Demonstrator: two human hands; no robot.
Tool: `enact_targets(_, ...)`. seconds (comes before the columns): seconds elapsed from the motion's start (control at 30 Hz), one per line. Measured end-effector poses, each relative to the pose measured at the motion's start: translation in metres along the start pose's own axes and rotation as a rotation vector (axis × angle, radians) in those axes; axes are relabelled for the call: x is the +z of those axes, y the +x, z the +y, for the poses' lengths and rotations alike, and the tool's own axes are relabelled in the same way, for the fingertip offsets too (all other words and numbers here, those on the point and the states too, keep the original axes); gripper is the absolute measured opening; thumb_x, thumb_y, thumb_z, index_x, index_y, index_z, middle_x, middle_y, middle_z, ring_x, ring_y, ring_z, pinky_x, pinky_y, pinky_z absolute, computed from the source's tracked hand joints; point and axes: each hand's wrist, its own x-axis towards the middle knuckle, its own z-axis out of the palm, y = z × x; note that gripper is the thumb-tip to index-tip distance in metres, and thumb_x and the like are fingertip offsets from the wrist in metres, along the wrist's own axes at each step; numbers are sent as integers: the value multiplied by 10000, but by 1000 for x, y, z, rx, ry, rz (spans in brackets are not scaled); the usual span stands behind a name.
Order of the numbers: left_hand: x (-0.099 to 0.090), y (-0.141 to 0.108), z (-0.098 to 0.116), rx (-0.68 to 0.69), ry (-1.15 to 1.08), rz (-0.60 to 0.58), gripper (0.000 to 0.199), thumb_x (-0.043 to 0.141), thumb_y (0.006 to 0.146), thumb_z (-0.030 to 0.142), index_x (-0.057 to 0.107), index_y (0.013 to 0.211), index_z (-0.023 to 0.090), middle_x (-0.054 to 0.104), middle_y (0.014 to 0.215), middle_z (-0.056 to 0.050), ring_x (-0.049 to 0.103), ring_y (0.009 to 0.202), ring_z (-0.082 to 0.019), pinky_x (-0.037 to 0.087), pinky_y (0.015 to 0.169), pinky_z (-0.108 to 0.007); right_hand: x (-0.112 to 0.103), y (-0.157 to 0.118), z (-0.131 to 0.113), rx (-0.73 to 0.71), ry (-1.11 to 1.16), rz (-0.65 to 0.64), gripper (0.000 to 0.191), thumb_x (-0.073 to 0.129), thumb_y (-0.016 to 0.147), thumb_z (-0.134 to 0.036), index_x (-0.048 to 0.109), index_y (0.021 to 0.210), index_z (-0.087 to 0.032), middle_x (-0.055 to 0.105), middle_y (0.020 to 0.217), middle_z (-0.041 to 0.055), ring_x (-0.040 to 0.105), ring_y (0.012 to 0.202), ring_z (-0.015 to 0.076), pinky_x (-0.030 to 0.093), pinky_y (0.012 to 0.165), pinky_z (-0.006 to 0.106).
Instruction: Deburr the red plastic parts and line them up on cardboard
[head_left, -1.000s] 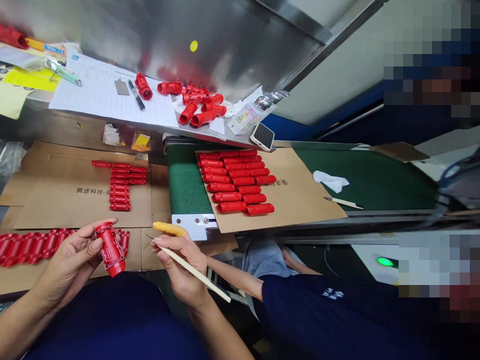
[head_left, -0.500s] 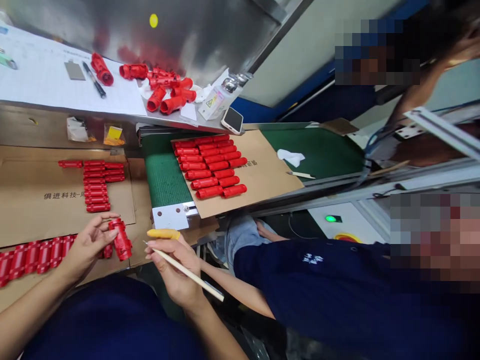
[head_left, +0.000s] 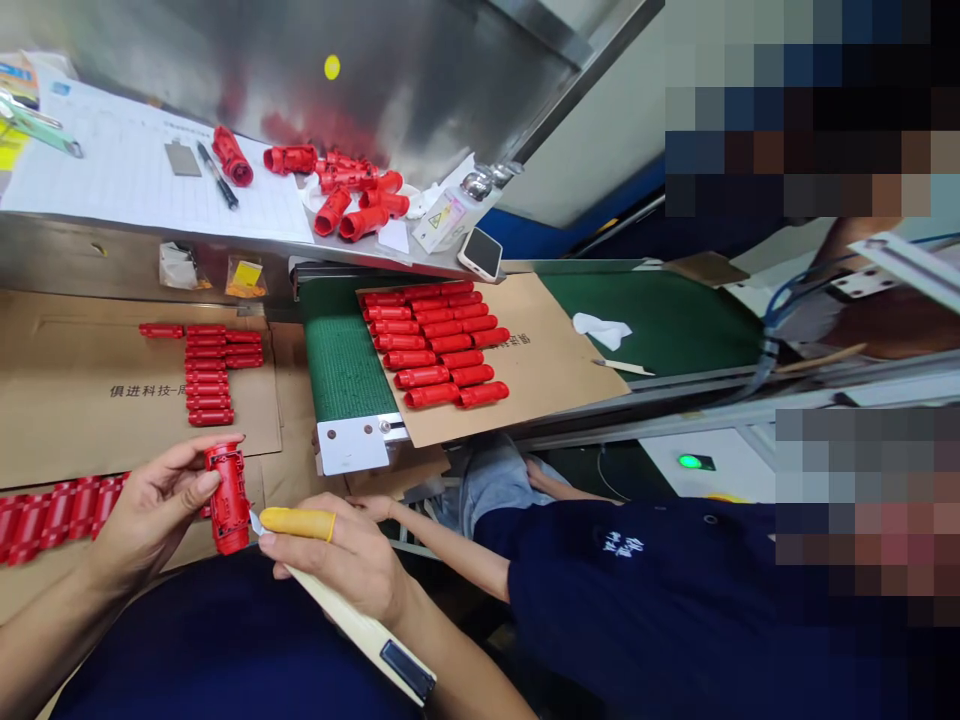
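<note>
My left hand (head_left: pixel 161 505) grips a red plastic tubular housing (head_left: pixel 228 500) upright between thumb and fingers. In my right hand (head_left: pixel 349 555), a craft knife (head_left: pixel 352 625) with a cream handle is held like a pen, and a yellow finger cot (head_left: pixel 298 523) covers one finger. The knife's blade (head_left: pixel 257 522) points at the housing's right side, at or very near its lower edge; contact cannot be made out. Behind my left hand lies a row of red housings (head_left: pixel 56 520) on cardboard.
More red housings stand in rows on a cardboard sheet (head_left: pixel 555 370) over the green conveyor (head_left: pixel 341 350), and on cardboard (head_left: pixel 67 425) at left. The metal shelf holds loose housings (head_left: pixel 364 222), a pen (head_left: pixel 217 175) and a phone (head_left: pixel 481 253). A co-worker (head_left: pixel 600 570) sits at right.
My right hand has moved left and brought the knife blade up to the housing. The housing has turned in my left hand, showing more of its side. The view has shifted slightly.
</note>
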Motion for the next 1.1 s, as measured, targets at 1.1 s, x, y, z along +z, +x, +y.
enact_targets(1.1,-34,91,-116,-62,1255,-43,276,724,1022,405,714,1147,160,745,1022,-53,727,850,-206,627,793,-403,10,-27,1,801,1160,329,341,828,938,-505,652,976,-216,769,779,51,759,676,183,657,658,310)
